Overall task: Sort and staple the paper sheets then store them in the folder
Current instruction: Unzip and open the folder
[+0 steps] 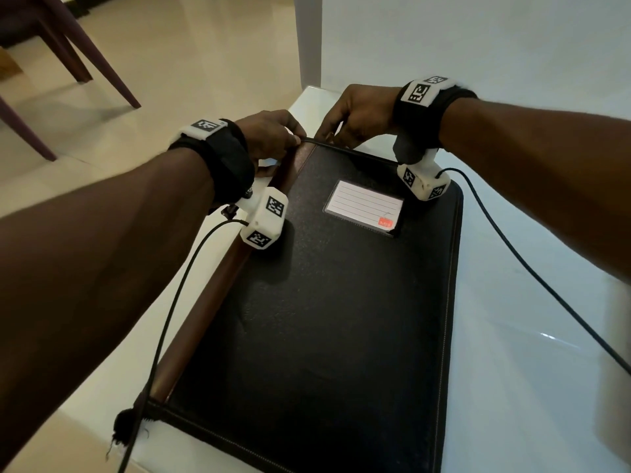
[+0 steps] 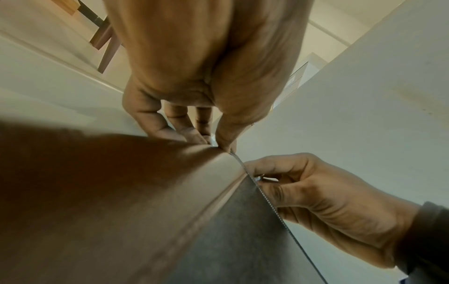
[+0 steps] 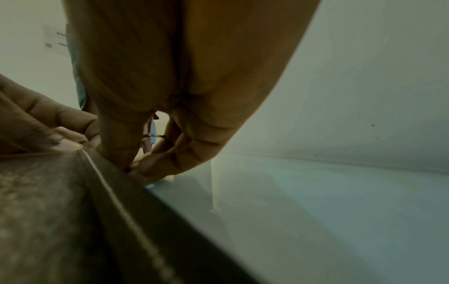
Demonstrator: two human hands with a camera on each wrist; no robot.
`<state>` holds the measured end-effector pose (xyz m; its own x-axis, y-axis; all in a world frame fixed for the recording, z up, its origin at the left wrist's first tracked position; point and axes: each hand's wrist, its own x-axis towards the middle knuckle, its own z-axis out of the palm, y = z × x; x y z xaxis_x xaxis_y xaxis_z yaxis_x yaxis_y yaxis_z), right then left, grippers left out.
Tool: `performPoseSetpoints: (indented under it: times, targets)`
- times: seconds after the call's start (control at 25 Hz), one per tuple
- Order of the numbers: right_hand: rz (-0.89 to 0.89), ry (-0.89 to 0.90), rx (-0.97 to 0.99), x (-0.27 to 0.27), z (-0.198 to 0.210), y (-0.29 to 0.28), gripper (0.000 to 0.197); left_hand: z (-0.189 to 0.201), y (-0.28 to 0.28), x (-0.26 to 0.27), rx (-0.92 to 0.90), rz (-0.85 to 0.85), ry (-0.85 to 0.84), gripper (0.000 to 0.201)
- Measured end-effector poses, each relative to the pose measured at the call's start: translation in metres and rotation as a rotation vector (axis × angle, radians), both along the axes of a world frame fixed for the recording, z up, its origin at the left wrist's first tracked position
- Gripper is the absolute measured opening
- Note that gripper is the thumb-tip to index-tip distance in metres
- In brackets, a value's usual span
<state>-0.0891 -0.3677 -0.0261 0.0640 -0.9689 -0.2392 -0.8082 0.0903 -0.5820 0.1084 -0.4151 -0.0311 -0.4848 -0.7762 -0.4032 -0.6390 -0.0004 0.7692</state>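
Black folder [image 1: 327,302] lies closed, flat on white table [image 1: 532,336], brown spine along table's left edge. Left hand [image 1: 269,134] pinches folder's far-left corner. Right hand [image 1: 358,114] pinches zipper pull [image 2: 258,177] at folder's far edge.

On my left wrist [image 1: 218,155] I see a wide black strap with a white block on top that carries a black-and-white square code marker. Under this wrist hangs a white camera housing [image 1: 263,218] with the same kind of markers on its faces, and a thin black cable [image 1: 170,308] leaves it. My right wrist [image 1: 426,104] wears the same set: black strap, white marker block, and a white housing [image 1: 423,180] below, with its own black cable [image 1: 532,271]. Both forearms are bare, with no sleeves.
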Motion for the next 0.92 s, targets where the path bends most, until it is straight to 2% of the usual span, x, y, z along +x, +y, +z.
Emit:
performPoseSetpoints:
  times: [0.16, 0.4, 0.8, 0.92]
  targets:
    - [0.008, 0.065, -0.017, -0.001, 0.000, -0.006, 0.034, -0.001, -0.003, 0.001, 0.010, -0.008, 0.007, 0.018]
    - [-0.041, -0.038, 0.047, 0.003, 0.000, -0.012, 0.028, -0.004, -0.006, 0.002, 0.042, 0.010, 0.007, 0.020]
    - [0.040, 0.106, 0.002, 0.001, -0.002, -0.005, 0.032, -0.002, -0.003, 0.001, 0.057, 0.015, 0.013, 0.020]
    - [-0.010, 0.021, 0.045, -0.003, 0.000, -0.003, 0.031, -0.003, -0.003, 0.000, 0.067, 0.019, 0.021, 0.020]
